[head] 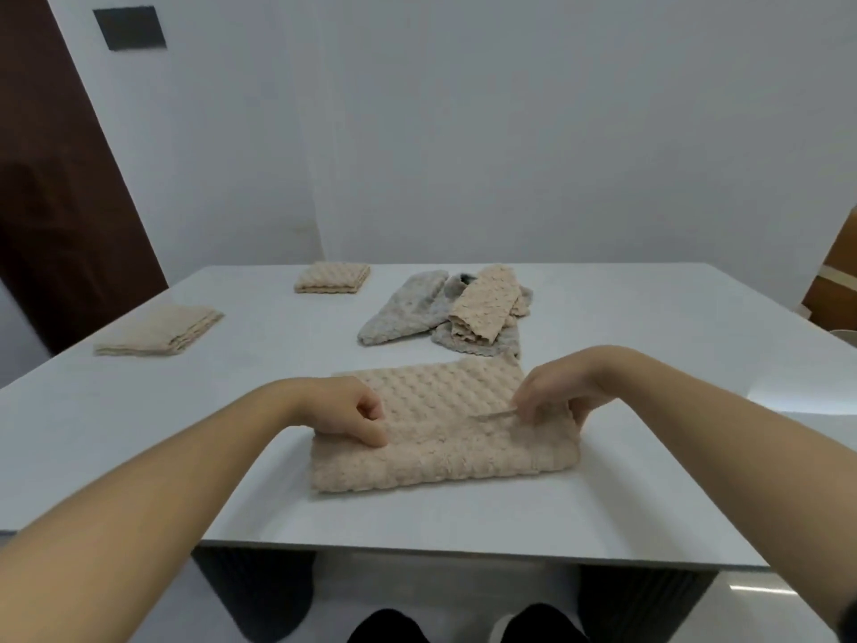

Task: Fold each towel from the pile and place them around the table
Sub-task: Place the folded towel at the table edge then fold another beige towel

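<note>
beige towel (445, 438) half-folded, unfolded pile (454, 313) behind

Even, diffuse indoor light; my forearms cast soft shadows on the white table (603, 317), and glare marks the floor tile (760, 589) at lower right. Wide-angle distortion bows the edges. The whole frame is slightly soft, with mild compression blur.

White table (649, 327) with three folded beige towels (445, 429) (160, 329) (333, 277), one loose towel pile (445, 313).

On the table (649, 317), one towel (440, 429) lies near the front edge, the pile (454, 313) behind it, and two folded towels (157, 329) (333, 277) lie toward the left edge and far edge.
</note>
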A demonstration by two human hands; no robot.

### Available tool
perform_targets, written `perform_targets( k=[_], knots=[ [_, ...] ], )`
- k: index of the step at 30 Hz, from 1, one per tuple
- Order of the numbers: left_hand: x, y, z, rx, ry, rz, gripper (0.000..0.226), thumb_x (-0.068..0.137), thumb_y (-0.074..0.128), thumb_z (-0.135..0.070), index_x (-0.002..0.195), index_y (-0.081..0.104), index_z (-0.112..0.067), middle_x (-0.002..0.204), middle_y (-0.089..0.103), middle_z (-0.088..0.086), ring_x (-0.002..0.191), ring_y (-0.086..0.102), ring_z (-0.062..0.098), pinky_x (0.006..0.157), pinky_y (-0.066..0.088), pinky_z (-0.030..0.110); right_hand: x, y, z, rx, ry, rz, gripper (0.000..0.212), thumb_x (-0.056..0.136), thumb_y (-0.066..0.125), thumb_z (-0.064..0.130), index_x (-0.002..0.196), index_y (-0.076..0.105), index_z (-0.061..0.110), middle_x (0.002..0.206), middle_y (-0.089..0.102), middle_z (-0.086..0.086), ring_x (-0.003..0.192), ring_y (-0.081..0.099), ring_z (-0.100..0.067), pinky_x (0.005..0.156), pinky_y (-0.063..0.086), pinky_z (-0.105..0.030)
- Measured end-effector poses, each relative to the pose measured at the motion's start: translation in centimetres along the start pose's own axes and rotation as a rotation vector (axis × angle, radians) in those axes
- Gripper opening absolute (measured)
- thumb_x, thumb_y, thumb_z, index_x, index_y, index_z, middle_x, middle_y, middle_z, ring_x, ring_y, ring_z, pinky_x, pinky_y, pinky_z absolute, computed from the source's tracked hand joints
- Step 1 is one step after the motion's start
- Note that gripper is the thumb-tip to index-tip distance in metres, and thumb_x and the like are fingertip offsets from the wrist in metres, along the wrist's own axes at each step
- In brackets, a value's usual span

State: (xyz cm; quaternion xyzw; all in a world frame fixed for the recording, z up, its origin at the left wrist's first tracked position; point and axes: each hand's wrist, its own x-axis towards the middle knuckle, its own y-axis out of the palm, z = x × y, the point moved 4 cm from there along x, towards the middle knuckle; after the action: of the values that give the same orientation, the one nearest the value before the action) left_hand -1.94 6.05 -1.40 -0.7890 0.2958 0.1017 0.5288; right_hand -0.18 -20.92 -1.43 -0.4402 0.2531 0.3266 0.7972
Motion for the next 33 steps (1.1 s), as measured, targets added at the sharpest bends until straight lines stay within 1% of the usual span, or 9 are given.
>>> perform_targets(
  k=[4, 7, 9, 11, 13, 17, 19, 21, 33],
  knots=[
    [-0.2, -0.4, 0.5, -0.300, -0.098, 0.022, 0.044, 0.092, 0.052, -0.056, 0.071, 0.062, -0.018, 0.064, 0.050, -0.005, 0.059, 0.045, 0.012, 0.059, 0.040, 0.021, -0.7, -0.2, 0.1, 0.106, 0.057, 0.219, 0.037, 0.100, 0.040, 0.034, 0.081, 0.065, 0.013, 0.066, 0.062, 0.000, 0.056, 0.059, -0.015, 0.060, 0.051, -0.026],
    [-0.3, -0.5, 0.5, -0.373, -0.067, 0.043, 0.046, 0.099, 0.048, -0.041, 0.079, 0.071, -0.007, 0.071, 0.065, 0.008, 0.060, 0.057, 0.019, 0.060, 0.049, 0.027, -0.9, -0.4, 0.2, 0.086, 0.045, 0.244, 0.048, 0.104, 0.029, 0.032, 0.101, 0.069, 0.005, 0.089, 0.074, -0.008, 0.076, 0.070, -0.023, 0.068, 0.056, -0.029],
    [0.5, -0.9, 0.5, -0.318, -0.046, -0.156, 0.033, 0.098, 0.049, -0.027, 0.086, 0.071, -0.005, 0.075, 0.070, 0.009, 0.062, 0.063, 0.021, 0.059, 0.050, 0.027, -0.3, -1.1, 0.6, 0.069, -0.033, 0.026, 0.040, 0.103, 0.034, 0.024, 0.100, 0.069, 0.006, 0.097, 0.074, -0.011, 0.078, 0.071, -0.022, 0.065, 0.055, -0.026],
    [1.3, -1.5, 0.6, -0.072, -0.101, -0.509, 0.023, 0.094, 0.048, -0.024, 0.090, 0.069, -0.014, 0.087, 0.071, 0.001, 0.074, 0.065, 0.015, 0.063, 0.050, 0.027, 0.7, -2.1, 1.2, -0.056, -0.171, -0.375, 0.027, 0.098, 0.043, 0.018, 0.092, 0.069, 0.012, 0.093, 0.073, -0.007, 0.077, 0.068, -0.019, 0.063, 0.051, -0.025],
    [2.0, -0.9, -0.1, 0.184, -0.136, -0.691, 0.026, 0.093, 0.043, -0.028, 0.109, 0.063, -0.021, 0.111, 0.064, -0.002, 0.096, 0.060, 0.017, 0.080, 0.050, 0.033, 1.7, -2.2, 1.7, -0.311, -0.269, -0.716, 0.025, 0.097, 0.044, 0.018, 0.102, 0.069, 0.013, 0.106, 0.068, -0.004, 0.093, 0.063, -0.018, 0.078, 0.052, -0.029],
    [4.8, 2.5, -0.6, 0.216, -0.182, -0.483, 0.058, 0.099, 0.027, -0.049, 0.146, 0.034, -0.014, 0.152, 0.033, 0.012, 0.138, 0.032, 0.029, 0.111, 0.029, 0.046, 4.2, 0.6, 2.5, -0.457, -0.387, -0.727, 0.046, 0.104, 0.034, 0.031, 0.142, 0.043, 0.008, 0.150, 0.039, -0.011, 0.138, 0.034, -0.025, 0.114, 0.024, -0.035],
    [6.0, 3.7, -0.3, 0.222, -0.226, -0.413, 0.072, 0.099, 0.020, -0.057, 0.155, 0.010, -0.013, 0.162, 0.002, 0.012, 0.149, 0.002, 0.027, 0.120, 0.007, 0.049, 5.7, 1.9, 2.1, -0.494, -0.303, -0.654, 0.059, 0.104, 0.026, 0.044, 0.152, 0.023, 0.010, 0.160, 0.017, -0.013, 0.148, 0.009, -0.031, 0.120, 0.007, -0.040],
    [6.8, 3.9, 0.2, 0.242, -0.222, -0.430, 0.075, 0.098, 0.016, -0.060, 0.156, -0.002, -0.015, 0.162, -0.011, 0.011, 0.149, -0.011, 0.026, 0.120, -0.003, 0.048, 6.9, 2.6, 1.3, -0.513, -0.183, -0.640, 0.069, 0.101, 0.020, 0.057, 0.156, 0.008, 0.018, 0.163, -0.003, -0.011, 0.149, -0.011, -0.034, 0.121, -0.001, -0.048],
    [7.9, 3.2, 1.0, 0.259, -0.125, -0.497, 0.072, 0.098, 0.015, -0.060, 0.156, -0.003, -0.021, 0.162, -0.012, 0.008, 0.149, -0.013, 0.021, 0.120, -0.007, 0.046, 7.4, 2.6, 0.0, -0.393, 0.040, -0.800, 0.068, 0.095, 0.017, 0.067, 0.154, 0.011, 0.035, 0.162, -0.003, -0.021, 0.150, -0.006, -0.034, 0.117, -0.005, -0.058]
  ],
)
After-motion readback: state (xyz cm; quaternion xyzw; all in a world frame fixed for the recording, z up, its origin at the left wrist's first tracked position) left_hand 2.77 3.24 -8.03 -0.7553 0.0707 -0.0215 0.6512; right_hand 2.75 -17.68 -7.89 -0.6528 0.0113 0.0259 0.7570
